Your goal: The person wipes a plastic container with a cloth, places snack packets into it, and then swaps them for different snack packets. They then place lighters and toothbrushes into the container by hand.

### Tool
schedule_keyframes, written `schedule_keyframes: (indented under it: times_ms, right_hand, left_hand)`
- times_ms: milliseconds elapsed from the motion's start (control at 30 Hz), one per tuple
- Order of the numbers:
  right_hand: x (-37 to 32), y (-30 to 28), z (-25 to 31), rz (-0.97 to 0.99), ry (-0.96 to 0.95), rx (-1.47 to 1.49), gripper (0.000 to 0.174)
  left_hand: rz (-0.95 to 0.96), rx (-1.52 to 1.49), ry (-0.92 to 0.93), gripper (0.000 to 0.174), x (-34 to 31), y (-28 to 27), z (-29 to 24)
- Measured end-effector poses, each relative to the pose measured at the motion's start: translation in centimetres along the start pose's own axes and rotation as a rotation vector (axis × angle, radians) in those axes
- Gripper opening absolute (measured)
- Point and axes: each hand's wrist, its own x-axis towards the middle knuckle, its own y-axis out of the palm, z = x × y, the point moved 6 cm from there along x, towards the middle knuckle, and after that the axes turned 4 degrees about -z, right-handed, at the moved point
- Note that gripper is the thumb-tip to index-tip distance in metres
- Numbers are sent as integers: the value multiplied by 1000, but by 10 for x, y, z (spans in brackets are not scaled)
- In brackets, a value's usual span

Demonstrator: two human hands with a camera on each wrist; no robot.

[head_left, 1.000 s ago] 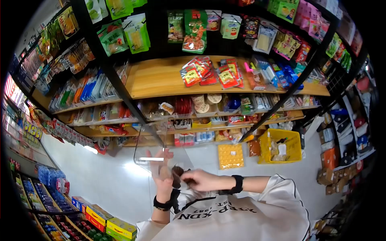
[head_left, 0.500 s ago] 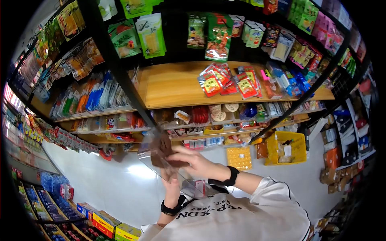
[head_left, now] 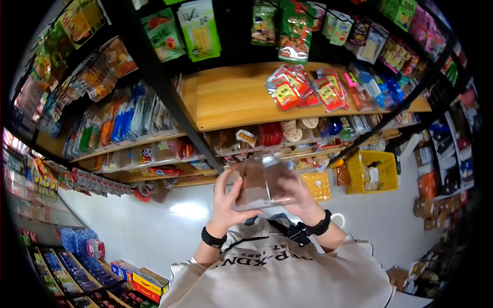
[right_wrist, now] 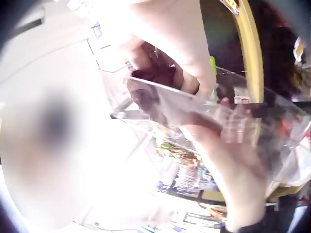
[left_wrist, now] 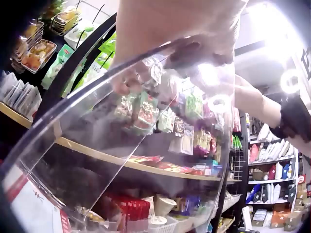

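Observation:
A clear plastic box [head_left: 267, 180] is held up in front of the chest in the head view. My left hand [head_left: 226, 203] grips its left side, thumb along the lower edge and fingers over the upper one. On the box's right side is my right hand [head_left: 302, 199], blurred by motion. In the right wrist view that right hand [right_wrist: 170, 43] bunches a dark brown cloth [right_wrist: 150, 92] against the clear wall, and the left hand [right_wrist: 238, 141] shows beyond the plastic. The box's curved rim [left_wrist: 87, 92] fills much of the left wrist view.
Ahead stands a shelf rack with a wooden shelf [head_left: 231, 97] bearing red snack packets [head_left: 287, 92]. Black posts [head_left: 169, 97] rise close by. On the floor are a yellow basket [head_left: 359, 179] and a yellow packet [head_left: 316, 186]. Boxed goods [head_left: 146, 282] line the lower left.
The brown cloth, first low by the hands, went up over the box with the right hand. The box has moved right and turned; the left hand now holds its left side, the right hand its right.

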Motion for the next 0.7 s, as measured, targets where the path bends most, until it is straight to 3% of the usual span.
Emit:
schedule_keyframes:
  times_ms: [33,67,133,167,233,367,500,567,667,700]
  right_hand:
    - [1,4,9,38,33,465,45]
    - [1,9,18,26,27,470,45]
    - [-4,39,32,320,165,920,45]
    - [-3,38,27,319,156,925,45]
    - [3,17,12,121,-32,548,42]
    - [7,9,-5,130,64,475,43]
    - [-4,0,-11,-1,123,502,43]
    - [-12,-4,-4,14,-47,416,43]
    - [-25,-16,1,-47,-25,429,42]
    - [-29,-21,7,-57,-27,458,41]
  left_hand:
    - [-1,6,-5,92,0,1,4]
    - [10,-4,-6,92,-1,4,5]
    - [-3,-122,-121,91,-1,4,12]
    - [4,-123,-116,91,-2,4,15]
    - [-10,-2,-27,91,-4,4,17]
    - [118,178,105,102,-4,1,27]
    - [185,78,47,101,-7,15,27]
    - [195,45,9,100,-8,30,23]
    - [122,-91,-259,113,-15,47,33]
    - [125,-97,-255,113,-26,56,39]
